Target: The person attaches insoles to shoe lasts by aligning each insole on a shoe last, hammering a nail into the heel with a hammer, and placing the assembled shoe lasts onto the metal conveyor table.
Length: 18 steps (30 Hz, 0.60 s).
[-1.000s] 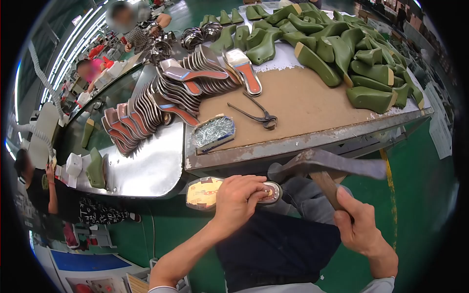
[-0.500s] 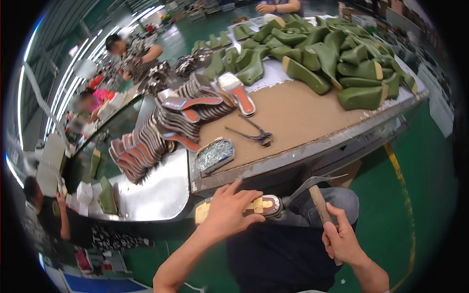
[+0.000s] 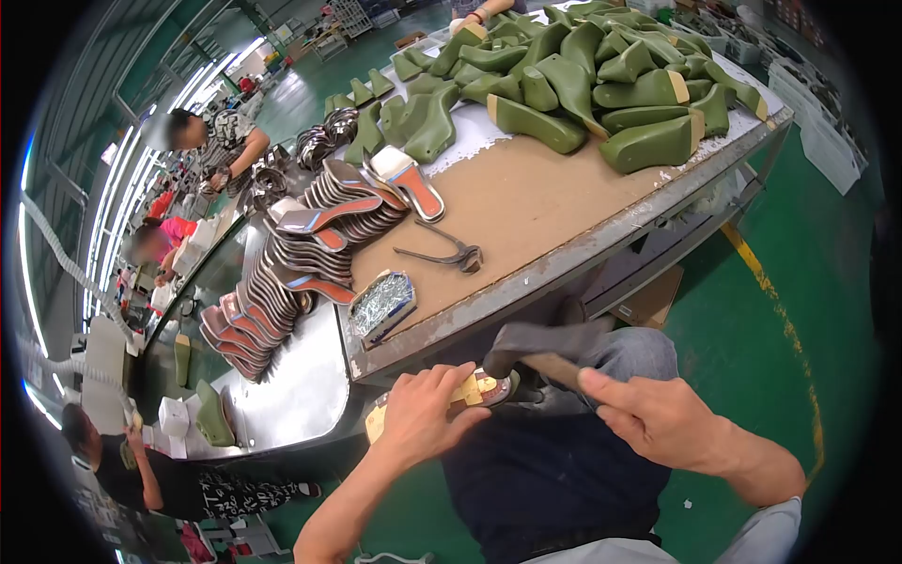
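My left hand (image 3: 420, 414) grips a shoe last with an insole (image 3: 487, 387) on its upturned bottom, yellow patches and a brown heel part showing. Most of the last is hidden beneath my palm and fingers. In my right hand (image 3: 662, 418) is a hammer (image 3: 554, 369), held by its wooden handle. Its dark head, partly smeared by motion, hangs right at the heel end of the last, close to my left fingertips. On the table beyond lie pincers (image 3: 465, 258) and a small box of nails (image 3: 383, 308).
Stacked insoles (image 3: 301, 254) fill the table's left side. Green shoe lasts (image 3: 554, 85) are heaped at the back. The table's worn metal edge (image 3: 554, 266) runs just ahead of my knees. A person (image 3: 230, 141) works at the far left bench, another (image 3: 132, 470) at lower left.
My right hand has lifted and turned the hammer, bringing its head leftward over the heel end of the last. My left hand keeps its grip. The view has shifted slightly.
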Available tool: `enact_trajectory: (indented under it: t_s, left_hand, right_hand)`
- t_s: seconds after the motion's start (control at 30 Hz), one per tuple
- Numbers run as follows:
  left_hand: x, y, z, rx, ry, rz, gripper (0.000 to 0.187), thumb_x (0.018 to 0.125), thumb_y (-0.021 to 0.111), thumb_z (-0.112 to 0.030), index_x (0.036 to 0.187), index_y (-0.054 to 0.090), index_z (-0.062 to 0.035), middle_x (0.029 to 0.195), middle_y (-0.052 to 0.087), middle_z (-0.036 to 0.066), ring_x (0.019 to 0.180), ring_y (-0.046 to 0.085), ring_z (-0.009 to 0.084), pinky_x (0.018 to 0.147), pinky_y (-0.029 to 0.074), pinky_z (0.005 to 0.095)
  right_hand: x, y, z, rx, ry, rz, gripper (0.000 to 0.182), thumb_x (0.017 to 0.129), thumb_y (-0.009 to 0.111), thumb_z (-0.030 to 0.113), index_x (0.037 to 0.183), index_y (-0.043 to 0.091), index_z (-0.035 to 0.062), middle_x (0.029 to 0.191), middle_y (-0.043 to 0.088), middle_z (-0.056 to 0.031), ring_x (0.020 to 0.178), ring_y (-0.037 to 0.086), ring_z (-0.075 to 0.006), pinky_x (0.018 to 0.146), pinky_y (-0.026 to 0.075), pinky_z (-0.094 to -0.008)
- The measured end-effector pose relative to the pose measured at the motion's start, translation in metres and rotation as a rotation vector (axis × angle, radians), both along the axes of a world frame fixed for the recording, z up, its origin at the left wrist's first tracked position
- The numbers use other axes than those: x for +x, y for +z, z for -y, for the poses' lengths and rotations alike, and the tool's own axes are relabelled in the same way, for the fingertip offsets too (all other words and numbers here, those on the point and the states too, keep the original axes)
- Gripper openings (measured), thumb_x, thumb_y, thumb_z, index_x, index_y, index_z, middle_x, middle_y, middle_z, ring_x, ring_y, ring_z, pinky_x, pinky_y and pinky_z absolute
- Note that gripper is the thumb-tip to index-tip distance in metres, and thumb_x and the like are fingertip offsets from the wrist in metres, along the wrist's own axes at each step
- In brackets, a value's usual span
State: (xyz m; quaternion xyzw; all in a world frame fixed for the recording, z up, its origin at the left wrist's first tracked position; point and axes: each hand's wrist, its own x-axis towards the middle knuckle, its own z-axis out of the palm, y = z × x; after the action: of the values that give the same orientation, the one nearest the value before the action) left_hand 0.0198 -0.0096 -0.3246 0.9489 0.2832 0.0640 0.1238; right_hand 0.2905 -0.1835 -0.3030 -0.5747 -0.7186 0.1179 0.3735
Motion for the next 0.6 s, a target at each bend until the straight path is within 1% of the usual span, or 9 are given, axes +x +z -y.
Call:
enact_trajectory:
  t_s: [0.1, 0.13, 0.23, 0.27, 0.37, 0.43, 0.47, 0.53, 0.6]
  left_hand:
    - [0.001, 0.003, 0.004, 0.025, 0.017, -0.02, 0.061, 0.083, 0.076, -0.043, 0.127, 0.055, -0.0058, 0.103, 0.064, 0.011, 0.095, 0.063, 0.0307, 0.083, 0.044, 0.0417]
    - [0.001, 0.003, 0.005, 0.028, 0.023, -0.025, 0.061, 0.083, 0.075, -0.042, 0.127, 0.055, -0.0053, 0.103, 0.064, 0.011, 0.095, 0.063, 0.0309, 0.083, 0.044, 0.0418]
    - [-0.001, 0.001, 0.006, 0.023, 0.035, -0.025, 0.061, 0.085, 0.072, -0.045, 0.127, 0.055, -0.0041, 0.104, 0.063, 0.012, 0.097, 0.062, 0.0317, 0.085, 0.044, 0.0425]
    - [-0.001, 0.0, 0.006, 0.025, 0.037, -0.022, 0.062, 0.084, 0.072, -0.046, 0.127, 0.055, -0.004, 0.104, 0.062, 0.012, 0.097, 0.062, 0.0318, 0.086, 0.044, 0.0425]
    - [0.0, -0.001, 0.008, 0.038, 0.058, -0.054, 0.068, 0.081, 0.074, -0.05, 0.125, 0.054, -0.0018, 0.103, 0.062, 0.013, 0.099, 0.061, 0.0318, 0.086, 0.044, 0.0422]
    - [0.003, 0.003, 0.01, 0.047, 0.06, -0.125, 0.07, 0.079, 0.075, -0.05, 0.125, 0.054, -0.0008, 0.102, 0.062, 0.013, 0.1, 0.061, 0.0313, 0.086, 0.044, 0.0417]
    - [0.003, -0.002, 0.009, 0.087, 0.062, -0.115, 0.068, 0.075, 0.08, -0.045, 0.119, 0.054, -0.0013, 0.1, 0.061, 0.012, 0.098, 0.06, 0.0299, 0.084, 0.044, 0.041]
    - [0.003, -0.005, 0.008, 0.106, 0.049, -0.14, 0.065, 0.071, 0.083, -0.04, 0.115, 0.054, -0.0026, 0.098, 0.06, 0.012, 0.096, 0.06, 0.0291, 0.082, 0.044, 0.0407]
    - [0.001, -0.01, 0.007, 0.117, 0.048, -0.139, 0.062, 0.068, 0.085, -0.036, 0.112, 0.054, -0.0036, 0.097, 0.059, 0.011, 0.094, 0.059, 0.0286, 0.081, 0.043, 0.0405]
  right_hand:
    - [-0.002, 0.018, -0.011, 0.036, 0.033, 0.157, 0.057, 0.086, 0.072, 0.01, 0.14, 0.056, 0.0119, 0.061, 0.053, -0.0031, 0.049, 0.054, -0.0191, 0.044, 0.047, -0.0348]
    - [-0.005, 0.026, -0.018, 0.16, 0.013, 0.098, 0.057, 0.085, 0.072, 0.01, 0.14, 0.056, 0.01, 0.062, 0.053, -0.0039, 0.048, 0.054, -0.0191, 0.043, 0.046, -0.0352]
    - [-0.008, 0.055, -0.017, 0.291, 0.013, -0.086, 0.056, 0.087, 0.07, 0.01, 0.141, 0.054, 0.0081, 0.062, 0.053, -0.0051, 0.049, 0.054, -0.0203, 0.044, 0.047, -0.0355]
    - [-0.011, 0.052, -0.018, 0.324, 0.06, -0.183, 0.058, 0.087, 0.07, 0.008, 0.142, 0.053, 0.0091, 0.062, 0.054, -0.0077, 0.049, 0.055, -0.0233, 0.044, 0.047, -0.0375]
    - [-0.018, 0.028, -0.021, -0.047, 0.134, 0.237, 0.062, 0.085, 0.072, 0.006, 0.143, 0.052, 0.0106, 0.064, 0.057, -0.01, 0.05, 0.056, -0.0275, 0.045, 0.047, -0.0387]
    - [-0.016, 0.02, -0.026, 0.021, 0.07, 0.152, 0.064, 0.084, 0.073, 0.005, 0.144, 0.051, 0.0117, 0.069, 0.06, -0.012, 0.055, 0.059, -0.0324, 0.05, 0.05, -0.0402]
    - [-0.012, 0.032, -0.031, 0.083, 0.05, 0.141, 0.064, 0.084, 0.073, 0.005, 0.144, 0.051, 0.011, 0.07, 0.061, -0.0128, 0.056, 0.059, -0.0333, 0.052, 0.051, -0.0404]
    - [-0.005, 0.054, -0.024, 0.253, -0.015, -0.038, 0.058, 0.086, 0.07, 0.003, 0.141, 0.05, 0.0024, 0.08, 0.065, -0.0171, 0.062, 0.064, -0.0282, 0.056, 0.053, -0.0388]
    - [-0.005, 0.051, -0.013, 0.399, 0.007, -0.309, 0.053, 0.089, 0.067, 0.002, 0.138, 0.05, -0.0062, 0.091, 0.069, -0.0213, 0.068, 0.068, -0.0232, 0.06, 0.054, -0.0372]
